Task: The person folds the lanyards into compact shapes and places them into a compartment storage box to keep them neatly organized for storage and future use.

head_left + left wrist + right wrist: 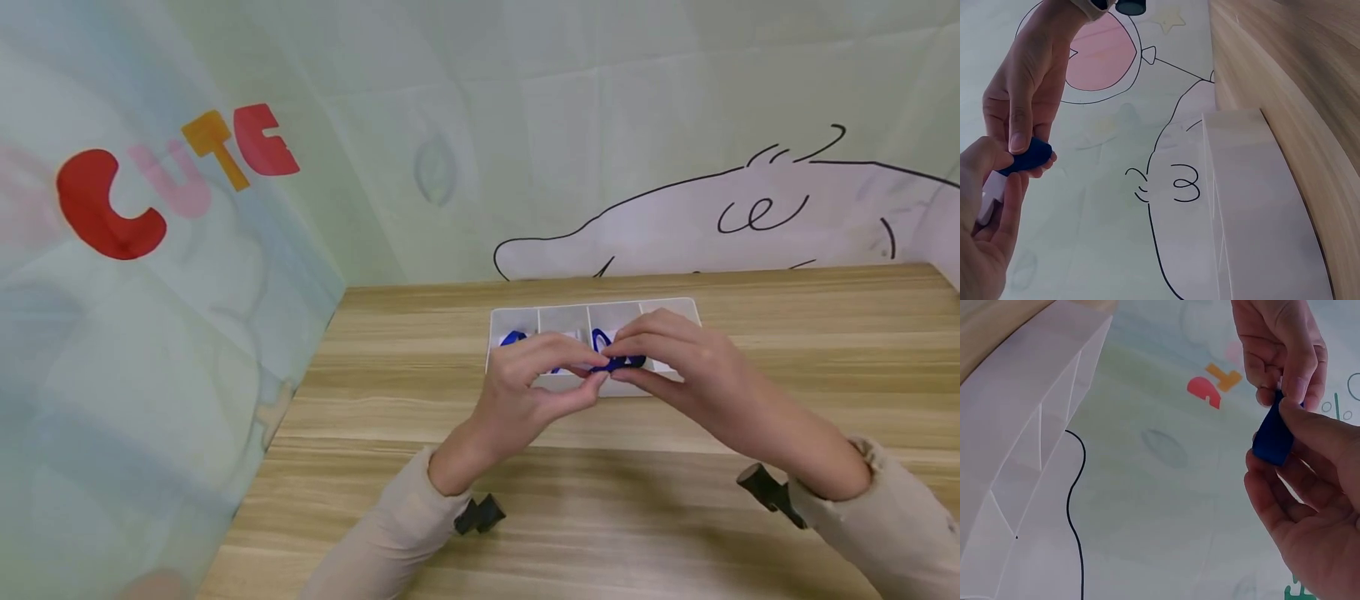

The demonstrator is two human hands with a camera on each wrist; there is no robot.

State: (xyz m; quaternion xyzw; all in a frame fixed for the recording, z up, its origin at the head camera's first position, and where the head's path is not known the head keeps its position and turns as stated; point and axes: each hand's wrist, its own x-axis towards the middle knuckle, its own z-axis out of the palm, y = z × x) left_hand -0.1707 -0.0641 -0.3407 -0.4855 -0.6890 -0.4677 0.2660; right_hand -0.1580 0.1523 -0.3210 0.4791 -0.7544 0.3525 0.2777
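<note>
Both hands meet over a white divided box [564, 318], working on a dark blue band-like piece [628, 362]. My left hand [517, 392] pinches its left end between thumb and fingertips. From the other side, my right hand [701, 367] grips it with thumb and fingers. In the right wrist view the blue piece [1274, 434] looks flat and smooth, with a small white bit showing at the left fingertips. A pale object [988, 203] lies by the left palm in the left wrist view. A blue loop [597, 337] shows beside the right fingers; I cannot tell whether it belongs to the held piece.
Another blue item [513, 337] lies in the box's leftmost compartment. The box stands on a wood-grain table [405, 358], near its back edge. Printed cloth [450, 100] hangs behind and to the left. Dark camera mounts [480, 514] sit at both wrists.
</note>
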